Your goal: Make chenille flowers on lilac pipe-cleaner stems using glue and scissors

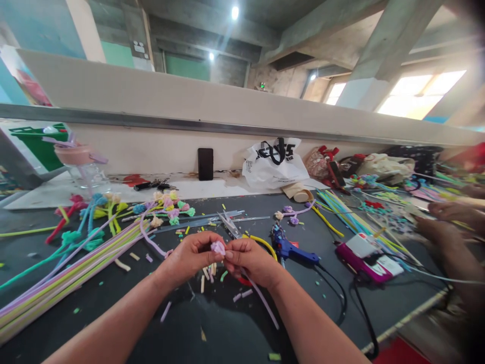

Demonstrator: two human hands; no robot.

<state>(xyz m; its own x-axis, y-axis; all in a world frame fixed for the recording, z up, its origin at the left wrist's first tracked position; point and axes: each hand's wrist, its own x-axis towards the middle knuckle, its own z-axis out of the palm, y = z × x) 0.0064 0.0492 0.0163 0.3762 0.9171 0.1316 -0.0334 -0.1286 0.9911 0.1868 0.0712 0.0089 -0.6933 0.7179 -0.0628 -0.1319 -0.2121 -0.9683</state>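
Observation:
In front of me, at the middle of the view, a small lavender pipe cleaner flower [217, 247] is between my two hands. My left hand [185, 259] pinches it with thumb and forefinger. My right hand [252, 260] closes its fingertips on its right side, and a lavender pipe cleaner [266, 305] trails down from under that hand. Just beyond my hands lie scissors [229, 225], partly hidden, with their blades spread. A blue glue gun [297, 253] rests to the right. Cut pipe cleaner bits [206, 280] are scattered below my hands.
Bundled pipe cleaners [71, 275] and finished flowers [172, 206] lie at left. A black phone [205, 164], a white bag [271, 169] and a lidded cup [81, 167] stand along the back. At right are a magenta device [366, 260], cables and another person's hands [447, 222].

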